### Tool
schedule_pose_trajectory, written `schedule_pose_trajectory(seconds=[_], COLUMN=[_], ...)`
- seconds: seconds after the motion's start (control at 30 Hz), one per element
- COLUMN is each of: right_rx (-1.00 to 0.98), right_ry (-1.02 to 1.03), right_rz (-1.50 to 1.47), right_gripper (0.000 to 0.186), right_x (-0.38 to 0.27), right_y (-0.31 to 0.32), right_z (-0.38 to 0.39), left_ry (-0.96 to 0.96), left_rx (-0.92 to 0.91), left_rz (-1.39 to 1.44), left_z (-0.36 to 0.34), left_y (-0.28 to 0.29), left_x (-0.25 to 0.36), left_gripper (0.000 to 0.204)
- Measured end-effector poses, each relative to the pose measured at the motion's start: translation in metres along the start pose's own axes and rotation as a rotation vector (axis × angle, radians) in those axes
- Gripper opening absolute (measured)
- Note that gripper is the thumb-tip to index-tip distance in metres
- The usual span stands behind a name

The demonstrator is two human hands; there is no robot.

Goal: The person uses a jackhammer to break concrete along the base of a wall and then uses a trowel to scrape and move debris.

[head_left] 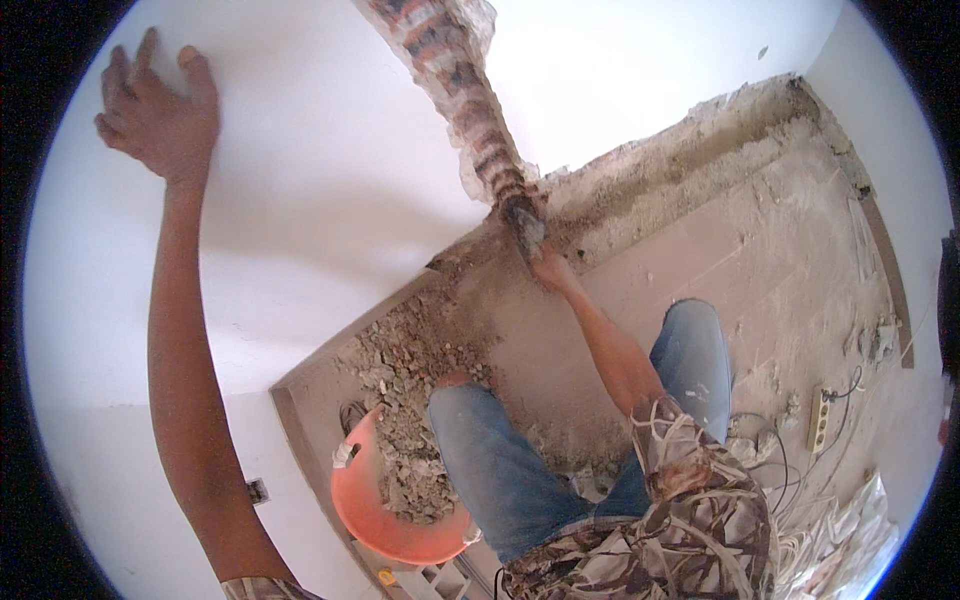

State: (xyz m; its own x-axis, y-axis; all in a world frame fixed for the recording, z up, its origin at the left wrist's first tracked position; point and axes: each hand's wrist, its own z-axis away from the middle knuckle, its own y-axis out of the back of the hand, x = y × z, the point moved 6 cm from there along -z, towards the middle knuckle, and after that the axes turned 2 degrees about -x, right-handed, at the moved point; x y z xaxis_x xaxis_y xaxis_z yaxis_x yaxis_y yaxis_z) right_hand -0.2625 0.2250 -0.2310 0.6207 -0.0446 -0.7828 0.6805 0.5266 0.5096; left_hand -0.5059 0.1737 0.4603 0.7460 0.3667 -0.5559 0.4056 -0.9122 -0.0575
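Note:
My left hand (165, 115) rests against the white wall (290, 170) at the upper left, its fingers apart and holding nothing. Down at the foot of the wall, my right hand (552, 267) is closed on a small, dusty grey trowel-like tool (527, 228). The tool's far end is at the bottom of a chased groove (465, 85), where rough reddish brick shows between broken plaster edges. Dust and dark debris lie around that spot, and the exact outline of the tool is hard to make out.
An orange bucket (350, 505) stands left of my knees, with broken rubble (405, 390) in and beyond it. A rough channel (690, 140) follows the wall base to the right. A power strip (820, 420) with black cables and crumpled sheeting (850, 535) lie at the right.

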Motion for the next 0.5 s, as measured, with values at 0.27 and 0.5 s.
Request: schedule_pose_trajectory(seconds=[0.27,0.5], right_rx=[-0.339,-0.244], right_ry=[0.123,0.246], right_rz=[0.014,0.188], right_gripper=[0.065,0.068], right_x=[-0.01,-0.044], right_y=[0.043,0.034], right_z=[0.017,0.06], left_ry=[0.037,-0.018], left_rx=[0.037,-0.098], left_rz=[0.082,-0.02], left_z=[0.002,0.006], left_y=[-0.002,0.02], left_x=[0.007,-0.018], left_gripper=[0.049,0.049])
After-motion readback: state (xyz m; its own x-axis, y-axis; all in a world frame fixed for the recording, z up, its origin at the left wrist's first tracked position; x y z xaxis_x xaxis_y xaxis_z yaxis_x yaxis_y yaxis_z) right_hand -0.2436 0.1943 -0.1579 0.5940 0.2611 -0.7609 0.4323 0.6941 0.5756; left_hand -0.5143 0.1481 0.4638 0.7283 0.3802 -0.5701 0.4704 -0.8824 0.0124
